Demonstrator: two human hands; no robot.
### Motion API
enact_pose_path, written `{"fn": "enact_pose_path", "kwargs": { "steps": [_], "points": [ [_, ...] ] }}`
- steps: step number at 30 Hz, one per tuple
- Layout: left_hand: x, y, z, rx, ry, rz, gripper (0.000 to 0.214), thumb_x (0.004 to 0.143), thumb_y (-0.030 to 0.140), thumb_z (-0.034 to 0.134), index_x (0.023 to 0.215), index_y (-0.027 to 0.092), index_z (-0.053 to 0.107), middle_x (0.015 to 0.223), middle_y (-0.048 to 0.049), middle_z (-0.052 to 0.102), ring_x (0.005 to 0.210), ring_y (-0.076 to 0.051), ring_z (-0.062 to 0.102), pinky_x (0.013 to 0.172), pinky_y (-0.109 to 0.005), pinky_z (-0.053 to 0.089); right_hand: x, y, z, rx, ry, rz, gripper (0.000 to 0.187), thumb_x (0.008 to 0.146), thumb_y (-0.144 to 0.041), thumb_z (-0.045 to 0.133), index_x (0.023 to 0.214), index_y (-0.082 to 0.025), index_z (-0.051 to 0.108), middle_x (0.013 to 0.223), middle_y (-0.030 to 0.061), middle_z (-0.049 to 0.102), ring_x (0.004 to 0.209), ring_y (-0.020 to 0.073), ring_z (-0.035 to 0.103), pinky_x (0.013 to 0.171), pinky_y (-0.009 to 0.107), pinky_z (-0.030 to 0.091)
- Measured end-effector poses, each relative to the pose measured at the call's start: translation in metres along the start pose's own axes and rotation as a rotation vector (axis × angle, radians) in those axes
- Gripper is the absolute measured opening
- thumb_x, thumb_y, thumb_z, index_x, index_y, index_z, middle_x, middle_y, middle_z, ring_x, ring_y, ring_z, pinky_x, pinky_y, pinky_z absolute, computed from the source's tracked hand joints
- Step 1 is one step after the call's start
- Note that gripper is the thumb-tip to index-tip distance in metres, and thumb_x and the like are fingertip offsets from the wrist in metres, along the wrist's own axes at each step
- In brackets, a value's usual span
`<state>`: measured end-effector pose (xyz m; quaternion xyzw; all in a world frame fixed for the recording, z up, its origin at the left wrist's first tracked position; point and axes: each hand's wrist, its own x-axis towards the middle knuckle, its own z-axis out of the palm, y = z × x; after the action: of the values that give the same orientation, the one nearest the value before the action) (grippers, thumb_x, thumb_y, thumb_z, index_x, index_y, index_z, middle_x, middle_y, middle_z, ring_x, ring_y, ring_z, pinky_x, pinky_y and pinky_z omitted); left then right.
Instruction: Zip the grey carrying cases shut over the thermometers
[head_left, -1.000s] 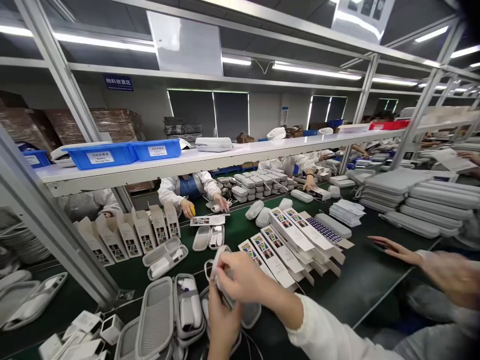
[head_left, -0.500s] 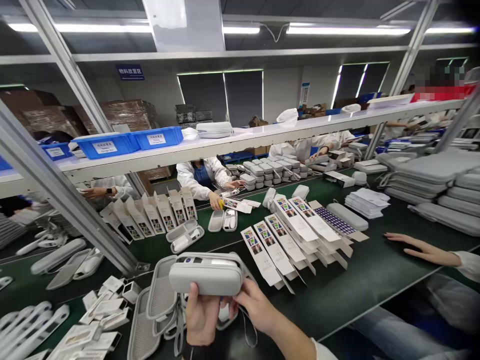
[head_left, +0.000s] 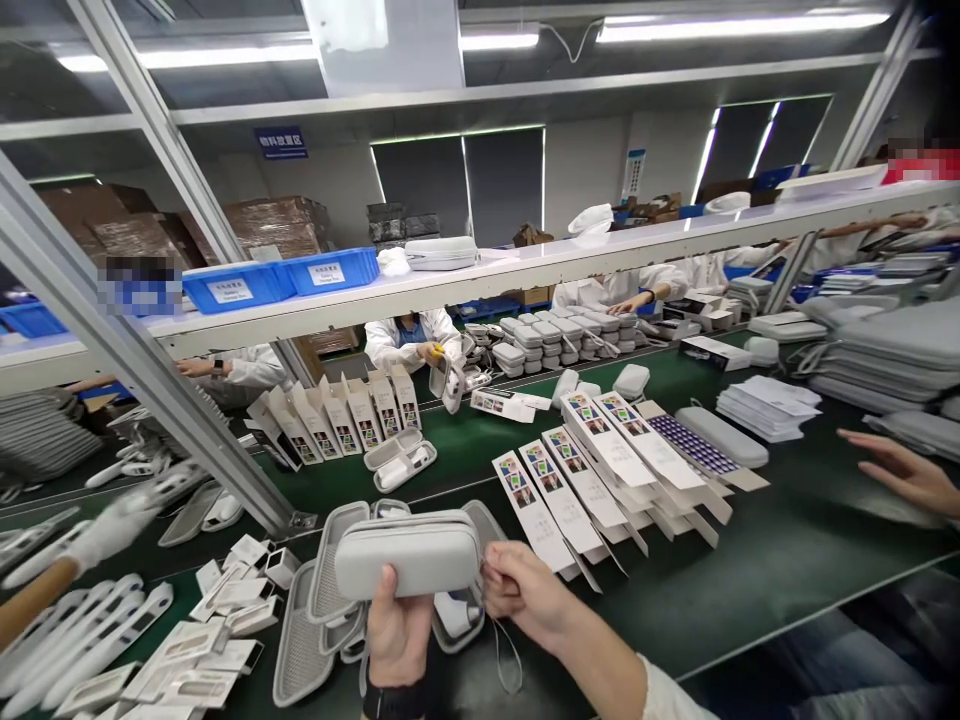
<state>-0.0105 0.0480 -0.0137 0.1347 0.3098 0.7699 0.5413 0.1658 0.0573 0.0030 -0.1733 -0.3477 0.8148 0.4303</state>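
My left hand (head_left: 395, 632) grips a closed grey zip case (head_left: 407, 556) from below and holds it level above the green belt. My right hand (head_left: 525, 592) pinches the case's right end, where its zip pull sits, and a thin grey wrist cord (head_left: 512, 656) hangs in a loop below that hand. Several open grey cases (head_left: 315, 605) lie under and left of the held case, one of them with a white device inside.
Flat printed cartons (head_left: 570, 487) fan out on the green belt (head_left: 750, 560) to the right. A neighbouring person's open hand (head_left: 900, 472) rests at the right edge. White devices and small boxes (head_left: 210, 655) lie at the left. People across the line work under a shelf with blue bins (head_left: 277, 280).
A second ago both hands worked on an open case low over the belt. Now the case is closed and held up, and my right hand sits at its right end.
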Motion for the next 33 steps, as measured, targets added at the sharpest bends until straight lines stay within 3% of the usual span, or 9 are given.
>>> {"fn": "enact_pose_path", "kwargs": {
  "steps": [5, 10, 13, 15, 18, 21, 23, 28, 33],
  "points": [
    [-0.009, 0.004, -0.014, 0.190, 0.044, 0.021, 0.072, 0.056, 0.044, 0.092, 0.123, 0.031, 0.068, 0.115, -0.0052, 0.076, 0.118, -0.035, 0.065, 0.099, -0.048, 0.053, -0.004, -0.058, 0.001, -0.267, -0.011, 0.116, 0.030, 0.082, -0.033, 0.065, 0.061, -0.019, 0.048, 0.044, -0.0130, 0.024, 0.040, 0.0033, 0.011, 0.045, 0.023, 0.012],
    [-0.018, 0.009, -0.025, 0.302, 0.074, 0.036, 0.085, 0.041, 0.030, 0.098, 0.120, 0.030, 0.069, 0.109, -0.0036, 0.078, 0.121, -0.038, 0.062, 0.107, -0.053, 0.048, -0.004, -0.081, 0.013, -0.641, 0.033, 0.170, 0.025, 0.082, -0.028, 0.058, 0.060, -0.017, 0.054, 0.047, -0.0087, 0.034, 0.042, 0.0048, 0.021, 0.044, 0.025, 0.011],
    [-0.023, 0.014, -0.021, 0.237, 0.045, 0.034, 0.087, 0.038, 0.036, 0.099, 0.120, 0.029, 0.069, 0.115, -0.0058, 0.076, 0.127, -0.040, 0.058, 0.109, -0.056, 0.045, -0.005, -0.077, 0.021, -0.536, -0.030, 0.196, 0.027, 0.081, -0.031, 0.060, 0.059, -0.018, 0.051, 0.046, -0.0097, 0.032, 0.042, 0.0044, 0.019, 0.045, 0.025, 0.010],
    [-0.026, 0.017, -0.014, 0.133, 0.022, 0.051, 0.083, 0.046, 0.048, 0.096, 0.122, 0.030, 0.069, 0.121, -0.0064, 0.075, 0.131, -0.040, 0.055, 0.111, -0.055, 0.044, -0.006, -0.063, 0.025, -0.429, -0.055, 0.168, 0.032, 0.080, -0.036, 0.065, 0.058, -0.019, 0.048, 0.046, -0.0103, 0.031, 0.042, 0.0042, 0.019, 0.045, 0.025, 0.012],
    [-0.027, 0.020, -0.004, 0.010, 0.031, 0.113, 0.075, 0.059, 0.060, 0.087, 0.126, 0.032, 0.067, 0.128, -0.0049, 0.072, 0.135, -0.036, 0.052, 0.113, -0.051, 0.042, -0.009, -0.030, 0.028, -0.355, 0.004, 0.147, 0.037, 0.076, -0.039, 0.071, 0.057, -0.019, 0.047, 0.045, -0.0100, 0.034, 0.041, 0.0039, 0.022, 0.044, 0.024, 0.013],
    [-0.024, 0.019, -0.009, 0.024, 0.041, 0.107, 0.077, 0.057, 0.061, 0.087, 0.125, 0.032, 0.067, 0.128, -0.0058, 0.071, 0.133, -0.037, 0.053, 0.111, -0.053, 0.044, -0.013, -0.007, 0.026, -0.226, 0.032, 0.144, 0.034, 0.077, -0.037, 0.068, 0.057, -0.021, 0.045, 0.042, -0.0117, 0.030, 0.038, 0.0038, 0.018, 0.044, 0.024, 0.014],
    [-0.022, 0.017, -0.022, 0.095, 0.039, 0.053, 0.079, 0.052, 0.055, 0.092, 0.123, 0.030, 0.068, 0.124, -0.0078, 0.073, 0.130, -0.040, 0.056, 0.108, -0.056, 0.046, -0.015, -0.007, 0.024, -0.186, 0.039, 0.110, 0.032, 0.079, -0.034, 0.064, 0.058, -0.021, 0.043, 0.041, -0.0128, 0.025, 0.038, 0.0041, 0.015, 0.045, 0.025, 0.014],
    [-0.020, 0.022, -0.054, 0.291, 0.025, -0.005, 0.084, 0.040, 0.029, 0.098, 0.118, 0.024, 0.070, 0.111, -0.0094, 0.077, 0.119, -0.042, 0.062, 0.104, -0.058, 0.049, -0.015, -0.034, 0.021, -0.425, 0.083, 0.163, 0.030, 0.079, -0.029, 0.062, 0.056, -0.019, 0.046, 0.045, -0.0099, 0.032, 0.041, 0.0042, 0.017, 0.046, 0.026, 0.009],
    [-0.027, 0.031, -0.043, 0.156, -0.064, 0.029, 0.085, 0.040, 0.033, 0.098, 0.120, 0.025, 0.069, 0.118, -0.0105, 0.074, 0.126, -0.045, 0.057, 0.107, -0.062, 0.045, -0.014, -0.030, 0.030, -0.227, -0.056, 0.169, 0.037, 0.083, -0.037, 0.067, 0.059, -0.020, 0.045, 0.043, -0.0125, 0.024, 0.040, 0.0043, 0.016, 0.048, 0.026, 0.016]
  ]
}}
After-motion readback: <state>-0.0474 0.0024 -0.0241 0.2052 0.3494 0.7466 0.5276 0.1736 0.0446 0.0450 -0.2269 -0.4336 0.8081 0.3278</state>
